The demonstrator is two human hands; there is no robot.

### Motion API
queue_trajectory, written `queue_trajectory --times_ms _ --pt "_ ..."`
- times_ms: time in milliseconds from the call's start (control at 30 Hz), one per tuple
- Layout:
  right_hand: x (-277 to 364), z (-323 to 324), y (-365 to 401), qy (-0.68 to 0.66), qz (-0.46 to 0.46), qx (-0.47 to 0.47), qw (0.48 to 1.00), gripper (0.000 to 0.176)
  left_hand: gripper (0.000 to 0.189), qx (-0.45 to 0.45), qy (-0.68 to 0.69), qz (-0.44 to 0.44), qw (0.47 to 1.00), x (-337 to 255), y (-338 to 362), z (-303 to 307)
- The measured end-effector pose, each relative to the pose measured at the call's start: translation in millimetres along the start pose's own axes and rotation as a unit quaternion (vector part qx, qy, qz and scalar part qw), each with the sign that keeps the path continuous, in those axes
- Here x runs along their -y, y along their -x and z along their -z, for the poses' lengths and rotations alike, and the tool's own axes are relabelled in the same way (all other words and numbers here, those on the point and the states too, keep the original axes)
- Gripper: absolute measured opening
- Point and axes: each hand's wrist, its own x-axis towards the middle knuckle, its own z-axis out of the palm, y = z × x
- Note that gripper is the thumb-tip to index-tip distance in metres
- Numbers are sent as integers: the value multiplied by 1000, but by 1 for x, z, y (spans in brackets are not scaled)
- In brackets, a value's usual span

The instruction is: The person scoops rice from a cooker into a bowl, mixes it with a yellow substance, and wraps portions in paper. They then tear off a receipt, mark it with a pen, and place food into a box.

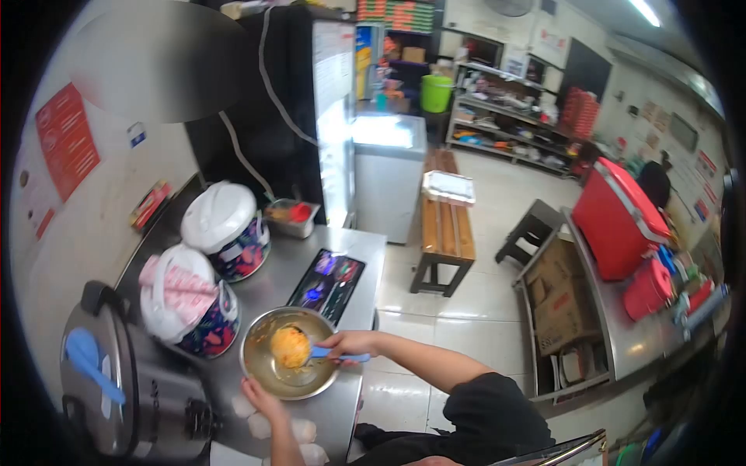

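Note:
A round metal bowl [315, 386] sits on the steel counter, bits of orange food stuck to its inner wall. My right hand [350, 345] is closed around the handle of a blue rice paddle [360, 358], which reaches over the bowl's rim. At the paddle's far end, inside the bowl, is a rounded mound of orange-yellow food [291, 347] that looks like rice and hides the paddle's blade. My left hand [264, 401] grips the near-left rim of the bowl. Several whitish wrapped pieces [303, 430] lie on the counter beside my left wrist.
A large cooker [167, 408] stands left, another blue paddle [95, 365] on its lid. Two patterned tubs with white lids [220, 213] are behind the bowl, near a dark flat panel [330, 283]. Across the aisle are a wooden bench [447, 233] and red cooler [622, 221].

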Motion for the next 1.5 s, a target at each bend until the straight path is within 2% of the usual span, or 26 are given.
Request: queue_trajectory --times_ms 33,100,133,167,233,300,367,400,433,533,567,600,633,700,733,800,833,900,933,967,1000,1100,1167,1233,1333,1500 --pt "9 -5 7 31 9 -3 999 50 26 1 -15 62 998 2 -6 4" --pt "16 -17 15 19 16 -52 998 59 22 49 -123 72 989 0 -10 19" --pt "23 -27 23 40 16 -51 998 61 22 41 -121 69 989 -6 -3 25" --pt "33 -38 32 61 12 -47 997 63 19 30 -95 31 995 -14 5 33" --pt "43 -61 42 63 8 -5 998 51 17 -12 -77 -9 997 -35 29 55" --pt "42 -92 43 55 4 60 997 39 19 41 -180 -201 962 -68 65 94" --pt "23 -125 32 -9 5 122 993 46 19 42 -263 -253 930 -84 100 148" --pt "16 -151 28 -58 -27 142 988 48 17 20 -309 -256 916 -95 122 175" --pt "-7 -168 9 -74 -26 219 973 49 14 2 -356 -254 899 -102 143 203" --pt "-78 -239 -39 -140 -159 364 907 44 14 -42 -445 -139 884 -98 207 292" --pt "-113 -259 -59 -172 -206 366 891 39 16 -41 -481 -123 867 -93 223 317" --pt "-139 -271 -71 -204 -241 360 878 35 31 22 -526 -115 842 -73 240 341" --pt "-165 -290 -84 -196 -253 365 874 35 31 8 -526 -109 844 -76 249 349" --pt "-207 -321 -108 -253 -271 334 866 27 50 140 -670 -126 718 -82 259 353" --pt "-216 -322 -121 -248 -273 334 867 27 57 158 -667 -92 722 -78 263 358" --pt "-223 -315 -137 -251 -295 225 894 27 54 148 -665 -100 725 -74 265 360" --pt "-205 -313 -135 -237 -296 250 891 24 51 141 -664 -110 726 -75 265 358" --pt "-178 -323 -123 -9 -197 110 974 32 48 138 -670 -117 720 -71 264 361" --pt "-181 -332 -117 -7 -196 106 975 32 46 159 -647 -135 733 -66 264 365" --pt "-192 -346 -109 367 -9 3 930 29 45 182 -623 -152 745 -61 264 368" --pt "-205 -359 -103 673 175 -99 711 25 45 186 -619 -153 748 -61 263 369" --pt "-234 -387 -119 747 132 -101 644 23 41 215 -617 -149 743 -63 257 373" --pt "-235 -387 -115 750 118 -89 645 22 40 191 -582 -150 776 -60 260 371" --pt "-230 -390 -119 742 111 -86 655 22 38 196 -580 -154 776 -65 258 373" --pt "-226 -382 -131 758 160 -91 625 21 36 184 -556 -155 796 -67 259 368" --pt "-223 -389 -122 777 154 -66 607 24 36 181 -528 -171 812 -67 255 371"
